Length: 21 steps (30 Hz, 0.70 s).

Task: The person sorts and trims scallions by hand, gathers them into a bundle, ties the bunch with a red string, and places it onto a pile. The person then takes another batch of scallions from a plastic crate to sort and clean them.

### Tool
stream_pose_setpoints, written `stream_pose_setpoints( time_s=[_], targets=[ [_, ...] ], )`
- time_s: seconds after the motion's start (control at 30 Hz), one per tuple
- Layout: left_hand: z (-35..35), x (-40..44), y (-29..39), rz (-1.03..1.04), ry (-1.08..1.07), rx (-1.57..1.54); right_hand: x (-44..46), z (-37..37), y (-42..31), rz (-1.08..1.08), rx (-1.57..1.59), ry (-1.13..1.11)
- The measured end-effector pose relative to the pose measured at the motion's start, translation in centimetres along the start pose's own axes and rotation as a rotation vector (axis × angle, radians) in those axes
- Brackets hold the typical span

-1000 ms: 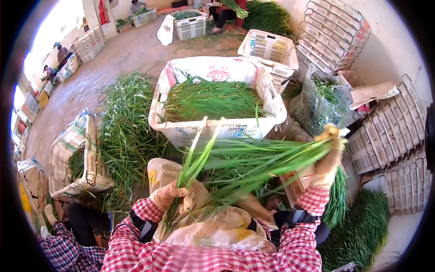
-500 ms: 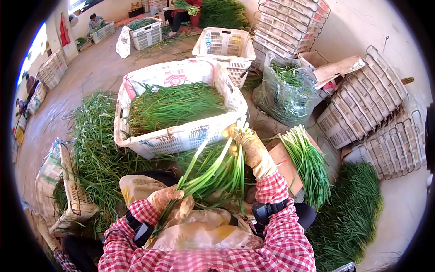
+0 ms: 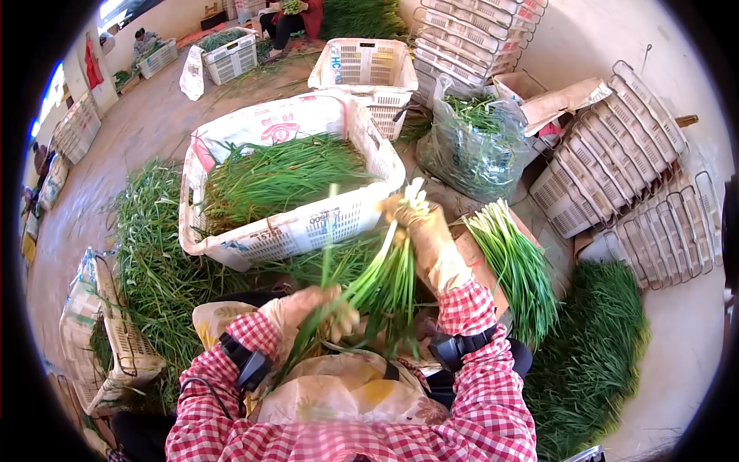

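Green stalks (image 3: 399, 281) hang down from the right hand (image 3: 419, 229), which is closed around their pale ends (image 3: 416, 194) near a corner of the white crate (image 3: 292, 232). The left hand (image 3: 304, 309), lower and nearer the body, seems to pinch some long leaves (image 3: 299, 345), though blur makes its grip hard to read. Another bunch (image 3: 514, 266) lies on cardboard (image 3: 469, 252).
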<state>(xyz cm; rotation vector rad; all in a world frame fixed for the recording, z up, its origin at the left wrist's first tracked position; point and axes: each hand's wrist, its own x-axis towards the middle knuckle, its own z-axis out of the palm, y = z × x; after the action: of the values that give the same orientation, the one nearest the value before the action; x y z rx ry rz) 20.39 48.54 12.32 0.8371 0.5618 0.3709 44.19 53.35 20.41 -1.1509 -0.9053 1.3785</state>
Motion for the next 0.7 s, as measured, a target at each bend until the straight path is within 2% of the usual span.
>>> stream_pose_setpoints(
  time_s=[0.07, 0.13, 0.2, 0.23, 0.27, 0.3, 0.33, 0.37, 0.4, 0.43, 0.53, 0.63, 0.67, 0.7],
  targets=[
    [-6.0, 1.8, -2.2, -0.227, 0.471, 0.378, 0.8, -1.3, -0.7, -0.227, 0.036, 0.1],
    [-9.2, 2.5, -1.9, -0.633, 0.517, 1.682, 1.6, -2.2, -0.9, -0.401, -0.119, 0.22],
    [-10.1, 1.9, -0.2, -0.653, 0.523, 1.925, 1.5, -1.9, 0.0, -0.393, 0.011, 0.2],
    [-9.1, 1.4, 2.1, -0.583, 0.43, 1.906, 1.2, -1.5, 0.7, -0.422, -0.072, 0.171],
    [-8.2, 1.0, 3.8, -0.345, 0.357, 1.907, 0.8, -1.1, 1.4, -0.445, -0.154, 0.138],
    [-4.2, 0.1, 6.2, -0.008, 0.439, 1.762, 0.1, -0.5, 1.9, -0.366, -0.062, 0.073],
    [0.9, -0.4, 9.4, 0.025, 0.489, 1.41, -1.1, 0.4, 1.7, -0.334, -0.065, -0.004],
    [0.9, 0.3, 8.7, 0.672, 0.315, 0.968, -1.9, 1.3, 2.1, -0.253, -0.031, -0.019],
    [3.3, 0.5, 9.6, 0.69, 0.138, 0.495, -2.6, 2.3, 2.4, -0.176, 0.004, -0.032],
    [4.3, 2.3, 9.3, 0.881, 0.025, 0.43, -3.5, 3.7, 2.3, -0.132, 0.085, -0.037],
    [4.2, 3.6, 4.1, 0.413, 0.01, 0.055, -4.1, 5.5, 4.1, -0.083, 0.25, 0.042],
    [4.3, 2.7, 3.3, 0.124, -0.079, -0.091, -3.6, 4.2, 3.2, 0.042, 0.021, 0.113],
    [4.1, 2.9, 3.7, 0.148, -0.031, -0.016, -2.8, 3.7, 3.2, 0.05, 0.055, 0.117],
    [4.0, 3.1, 4.0, 0.089, 0.008, -0.024, -2.1, 3.4, 3.1, 0.021, 0.035, 0.15]
  ],
)
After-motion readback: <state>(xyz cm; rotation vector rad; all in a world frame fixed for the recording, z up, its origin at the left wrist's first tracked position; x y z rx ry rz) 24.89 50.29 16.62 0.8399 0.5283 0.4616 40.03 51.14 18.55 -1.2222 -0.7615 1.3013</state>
